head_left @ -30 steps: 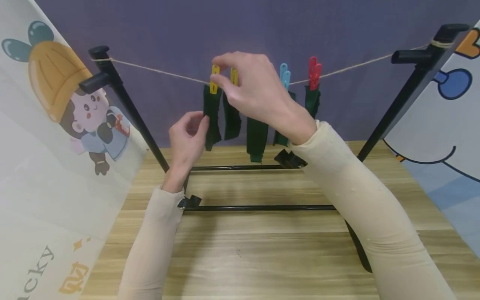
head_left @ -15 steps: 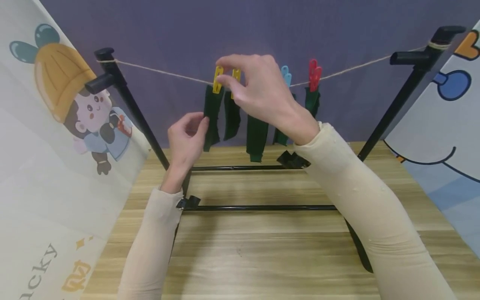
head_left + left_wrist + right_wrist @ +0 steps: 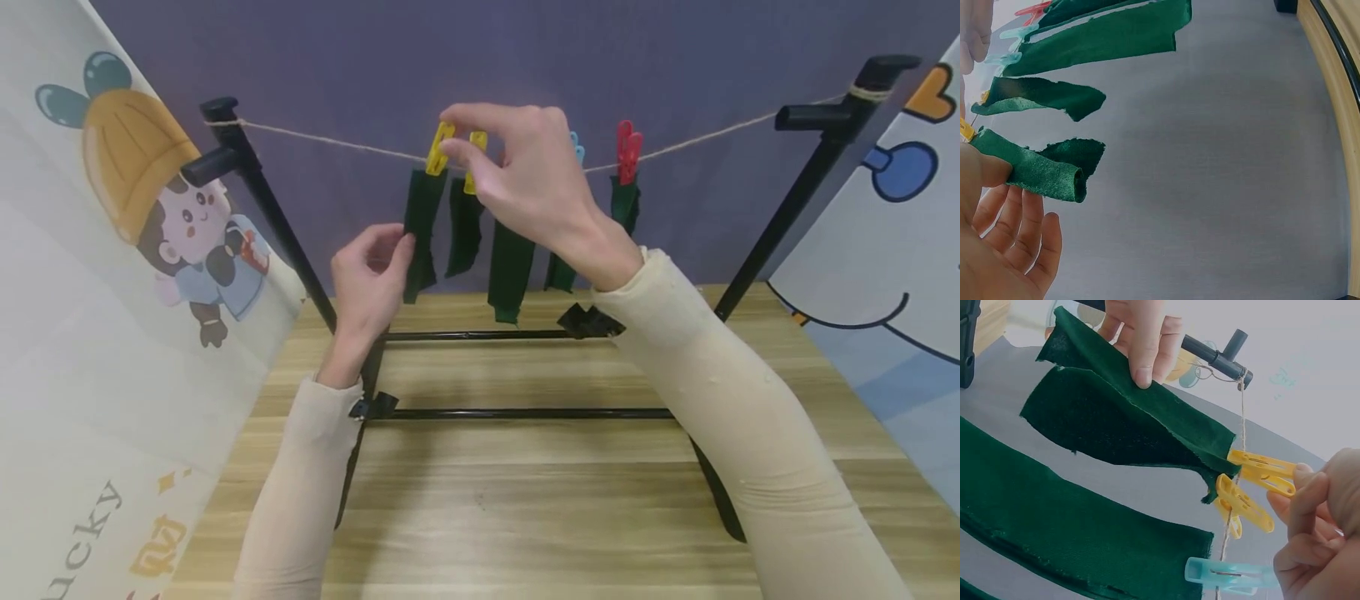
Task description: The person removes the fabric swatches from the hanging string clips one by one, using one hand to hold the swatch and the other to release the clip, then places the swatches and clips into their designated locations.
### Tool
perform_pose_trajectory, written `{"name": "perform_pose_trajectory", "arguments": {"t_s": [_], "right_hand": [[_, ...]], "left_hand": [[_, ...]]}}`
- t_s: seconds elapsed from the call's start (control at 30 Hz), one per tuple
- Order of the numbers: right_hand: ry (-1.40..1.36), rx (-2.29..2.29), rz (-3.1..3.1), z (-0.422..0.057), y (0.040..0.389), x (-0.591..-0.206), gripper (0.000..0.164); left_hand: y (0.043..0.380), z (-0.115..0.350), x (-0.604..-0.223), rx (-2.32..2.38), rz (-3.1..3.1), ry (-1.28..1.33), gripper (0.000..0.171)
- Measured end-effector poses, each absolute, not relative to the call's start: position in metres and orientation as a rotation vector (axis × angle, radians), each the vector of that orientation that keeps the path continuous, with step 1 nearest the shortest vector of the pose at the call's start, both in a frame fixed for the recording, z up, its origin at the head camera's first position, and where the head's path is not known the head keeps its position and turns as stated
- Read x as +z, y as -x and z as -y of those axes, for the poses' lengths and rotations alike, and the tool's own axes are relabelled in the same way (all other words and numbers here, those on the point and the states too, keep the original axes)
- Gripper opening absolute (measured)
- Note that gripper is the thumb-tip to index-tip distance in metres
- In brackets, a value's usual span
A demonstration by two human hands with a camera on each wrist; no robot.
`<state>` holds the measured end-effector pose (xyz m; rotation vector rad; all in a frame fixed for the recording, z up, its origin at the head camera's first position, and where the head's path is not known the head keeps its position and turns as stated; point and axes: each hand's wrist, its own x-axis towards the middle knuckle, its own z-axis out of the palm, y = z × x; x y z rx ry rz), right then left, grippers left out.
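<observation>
A dark green cloth strip (image 3: 420, 221) hangs from the string (image 3: 322, 143) at its left part. My left hand (image 3: 366, 287) pinches this strip by its left edge; in the left wrist view the thumb lies across the folded cloth (image 3: 1038, 169). My right hand (image 3: 542, 179) pinches the upper end of the yellow clothespin (image 3: 439, 148) on that strip's top. In the right wrist view this clothespin (image 3: 1266, 467) sits on the cloth's corner at the string. A second yellow clothespin (image 3: 1244, 503) is close beside it, on the neighbouring strip (image 3: 465, 229).
Other green strips (image 3: 512, 271) hang further right, with light blue clothespins (image 3: 1229, 572) and a red clothespin (image 3: 628, 152). Black posts (image 3: 258, 192) hold the string at both ends, joined to low crossbars (image 3: 525, 414) over a wooden tabletop (image 3: 480, 508). A dark backdrop (image 3: 675, 67) stands behind.
My right hand has shifted slightly right, and the yellow clothespin in it has tilted with its upper end to the right. The left hand keeps its hold on the strip.
</observation>
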<state>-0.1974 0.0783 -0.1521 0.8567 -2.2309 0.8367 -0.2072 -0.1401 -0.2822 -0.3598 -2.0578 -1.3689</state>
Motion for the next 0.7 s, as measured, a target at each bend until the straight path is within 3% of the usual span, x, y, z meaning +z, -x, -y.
{"name": "perform_pose_trajectory", "arguments": {"t_s": [0.7], "right_hand": [[-0.819, 0.943, 2.136, -0.093, 0.192, -0.161, 0.030]], "left_hand": [[0.204, 0.147, -0.292, -1.367, 2.099, 0.350, 0.016]]}}
